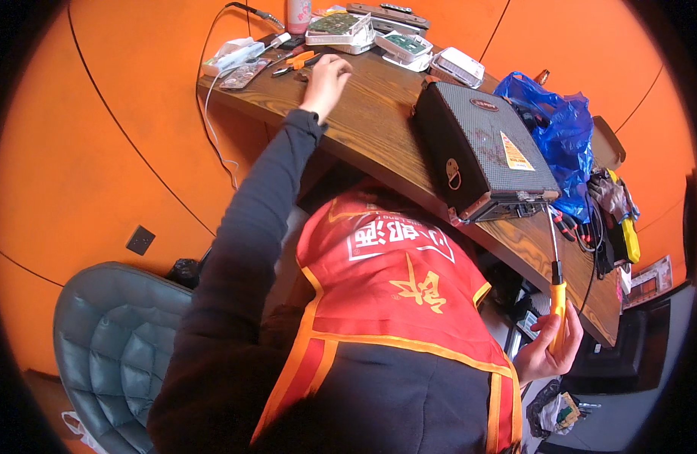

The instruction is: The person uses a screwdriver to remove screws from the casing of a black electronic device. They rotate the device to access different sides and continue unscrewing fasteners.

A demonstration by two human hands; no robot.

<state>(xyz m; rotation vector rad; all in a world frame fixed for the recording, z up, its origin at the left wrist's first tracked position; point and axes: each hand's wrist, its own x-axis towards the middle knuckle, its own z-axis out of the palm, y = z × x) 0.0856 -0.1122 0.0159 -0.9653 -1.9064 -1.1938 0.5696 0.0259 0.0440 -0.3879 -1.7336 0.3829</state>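
Observation:
My right hand [549, 348] is wrapped around the yellow handle of a screwdriver [558, 310]. The long shaft points up to the near right corner of a black speaker-like box [488, 140]; whether its tip touches cannot be made out. The box has a textured top, metal corners, a latch and a sticker, and it sits at the table's front edge. At the far left my left hand [329, 82] is over the tabletop, fingers curled together; anything in them is hidden. Beside it lie pliers with orange handles [299, 60].
The brown wooden table [371, 113] carries white cases with green circuit boards [341, 26] at the back. A blue plastic bag [556, 136] and red-handled tools [566, 225] are right of the box. A power strip [235, 57] lies far left. A grey padded chair [121, 348] stands left.

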